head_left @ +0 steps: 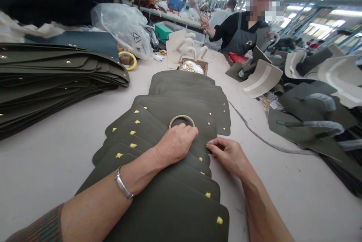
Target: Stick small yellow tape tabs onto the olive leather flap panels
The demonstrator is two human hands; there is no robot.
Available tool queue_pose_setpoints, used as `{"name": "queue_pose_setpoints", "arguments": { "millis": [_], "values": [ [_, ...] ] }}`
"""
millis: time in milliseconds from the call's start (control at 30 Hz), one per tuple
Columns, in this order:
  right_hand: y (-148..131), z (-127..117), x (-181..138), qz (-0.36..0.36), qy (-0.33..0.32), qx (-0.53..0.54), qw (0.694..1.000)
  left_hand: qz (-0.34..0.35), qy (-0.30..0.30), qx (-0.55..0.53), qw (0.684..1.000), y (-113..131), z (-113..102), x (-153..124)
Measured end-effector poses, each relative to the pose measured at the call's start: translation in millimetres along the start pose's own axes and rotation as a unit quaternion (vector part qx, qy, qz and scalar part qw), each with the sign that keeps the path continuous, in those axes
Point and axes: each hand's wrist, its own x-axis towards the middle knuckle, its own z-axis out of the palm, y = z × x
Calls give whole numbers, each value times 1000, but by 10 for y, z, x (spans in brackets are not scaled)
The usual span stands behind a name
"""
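Observation:
A row of overlapping dark olive leather panels (181, 196) runs down the middle of the table, each with small yellow tabs near its corners. My left hand (175, 144) lies on the panels, fingers curled down and pressing them, just below a tape ring (182, 121). My right hand (229, 153) pinches something small at the right edge of a panel, beside a brass stud (208, 123). What it pinches is too small to make out.
A tall stack of olive panels (56, 79) lies at the left. A cardboard box of brass fittings (192, 67) stands beyond the row. A plastic bag (121, 26), a yellow tape roll (128, 60) and cream handle pieces (181, 45) sit further back. A co-worker in a dark apron (240, 34) works at the far right among olive and cream parts (311, 102).

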Motion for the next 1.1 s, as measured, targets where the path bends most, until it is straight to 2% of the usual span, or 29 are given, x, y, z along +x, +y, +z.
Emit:
{"name": "queue_pose_setpoints", "arguments": {
  "millis": [300,400,533,700,867,1000,1100],
  "values": [
    [-11,46,42,-70,17,-114,991,-3,-7,6,1000,10,-6,-4],
    [-5,41,38,-67,45,-154,985,-2,-10,13,1000,14,-10,2],
    [50,-14,-53,-42,92,-146,984,-1,-5,6,1000,15,-21,10],
    [150,-8,-206,-100,86,-111,985,2,3,3,1000,11,-11,16],
    [115,113,-188,-127,121,-170,970,4,11,4,1000,9,10,16],
    [27,136,-93,-120,113,-212,963,8,19,-8,1000,2,14,15],
    [-25,112,-40,-99,88,-196,972,16,41,-30,999,-11,3,17]
  ]
}}
